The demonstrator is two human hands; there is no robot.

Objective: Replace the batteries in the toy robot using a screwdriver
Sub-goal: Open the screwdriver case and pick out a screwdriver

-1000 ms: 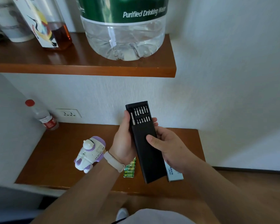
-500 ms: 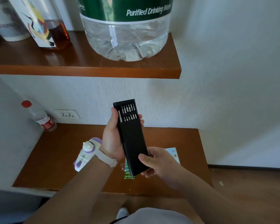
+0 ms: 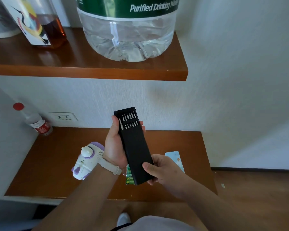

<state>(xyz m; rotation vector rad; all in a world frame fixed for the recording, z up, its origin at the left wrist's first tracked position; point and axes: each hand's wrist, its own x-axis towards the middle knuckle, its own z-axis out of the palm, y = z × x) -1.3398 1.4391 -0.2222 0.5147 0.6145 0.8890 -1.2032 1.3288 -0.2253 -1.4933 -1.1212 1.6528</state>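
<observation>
I am just at the start of this job. My left hand (image 3: 114, 147) is wrapped round the top half of the black tool box (image 3: 137, 147), with my thumb on its left edge and my fingertips peeking round the right edge. My right hand (image 3: 163, 170) pinches the bottom end of the box, thumb on the front and fingers behind. Both hands hold it up in the air, in the middle of the frame, above the brown shelf (image 3: 57, 164).

The box is long and thin. Its long way runs from the upper middle of the frame down toward the lower right. The open end points up at the wall and leans a little to the left. There the inside tray (image 3: 128, 120) sticks out only a little, and I can see two short rows of small metal bits and the tip of a silver stick on the left side.

So no screwdriver is out yet. I think the tray needs to slide out much more before I can pick one.

The toy robot (image 3: 88, 160) lies on the shelf just left of my left wrist, and nobody is touching it. Its round white head points to the top of the frame and its purple feet to the lower left. I cannot see its battery door. The new batteries (image 3: 128, 178) sit in their green pack on the shelf under the box, partly hidden. Opening the robot, swapping the batteries and closing it are all left to do.
</observation>
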